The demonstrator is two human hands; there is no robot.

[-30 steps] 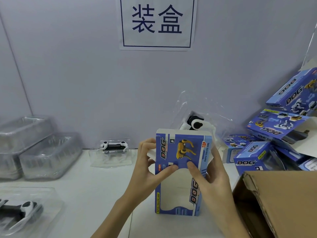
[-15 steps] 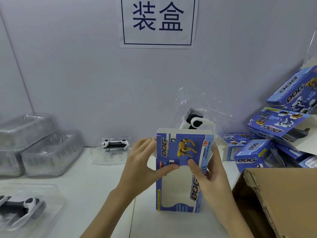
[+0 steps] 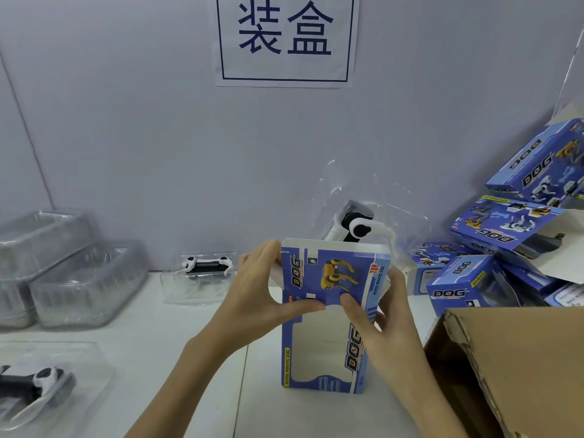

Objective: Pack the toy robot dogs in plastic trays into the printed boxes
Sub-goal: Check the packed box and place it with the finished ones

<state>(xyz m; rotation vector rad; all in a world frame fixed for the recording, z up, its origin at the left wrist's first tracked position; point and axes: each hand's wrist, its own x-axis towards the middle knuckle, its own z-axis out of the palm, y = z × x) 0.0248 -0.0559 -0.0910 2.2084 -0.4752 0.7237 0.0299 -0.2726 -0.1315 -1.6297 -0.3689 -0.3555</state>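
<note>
A blue printed DOG box stands upright on the white table in the middle. My left hand grips its upper left edge, thumb on the front panel. My right hand holds its right side, thumb pressed on the front. Behind the box's open top, a clear plastic tray with a black and white toy robot dog sticks up, its lower part hidden by the box. Another trayed dog lies by the wall, and a third at the near left.
Stacks of empty clear trays sit at the left against the wall. A pile of blue DOG boxes fills the right side. An open brown carton stands at the near right. A paper sign hangs on the wall.
The box has stayed upright between both hands. The tray with the dog stands slightly higher behind the box top than a second ago; my hands have barely shifted.
</note>
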